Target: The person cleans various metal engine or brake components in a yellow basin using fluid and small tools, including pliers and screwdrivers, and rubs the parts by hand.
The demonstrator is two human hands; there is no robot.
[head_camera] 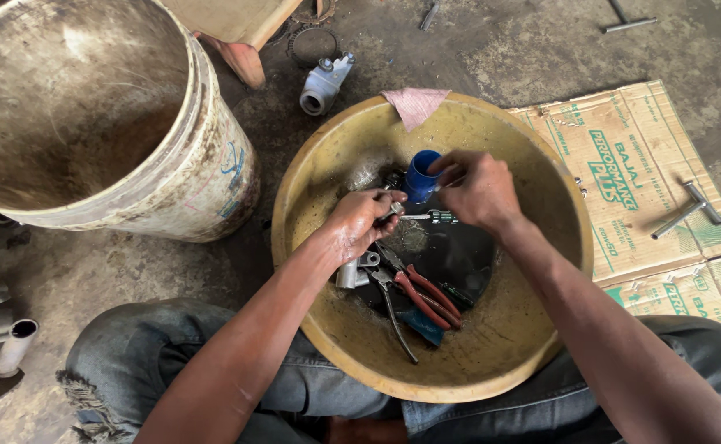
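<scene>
One yellow basin [533,329], one dirty white bucket [212,164], one blue cup [420,177], one pair of red-handled pliers [426,292], one pink rag [415,104], two cardboard sheets [623,164], two T-shaped wrenches [689,207], two hands [480,189].

Over a yellow basin [541,329], the right hand [480,191] grips a blue cup [420,175] — the left hand [359,222] pinches a small metal part [394,209].

Pliers [423,298] lie in the basin [533,329]; bucket [171,189] to its left; cardboard [623,181] to its right

Head camera, looking down (close).
</scene>
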